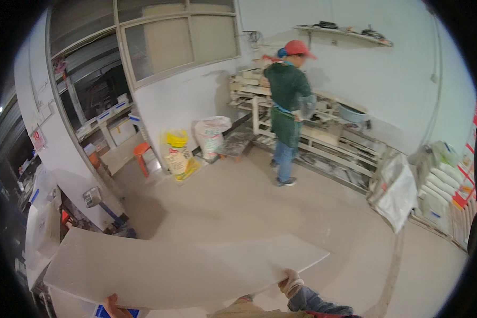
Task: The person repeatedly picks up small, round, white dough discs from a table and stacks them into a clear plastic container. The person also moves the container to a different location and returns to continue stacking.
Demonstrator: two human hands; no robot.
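Across the front of me stretches a large pale flat board [180, 270], wider at its left end and tapering to a point at the right. My left hand [113, 306] grips its near edge toward the left, partly cut off by the picture's lower rim. My right hand [290, 282], at the end of a dark grey-blue sleeve, is closed on the board's near edge close to the right tip. The fingers under the board are hidden. Below the left part of the board, a blue-edged thing [102, 312] shows beside my left hand.
A person in a red cap and green apron [285, 119] stands at a slatted bench [350, 167] by the far wall. Sacks [177, 153] and an orange stool [141, 151] line the left wall. A box on a post [92, 197] rises at left; a white bag [398, 183] leans right.
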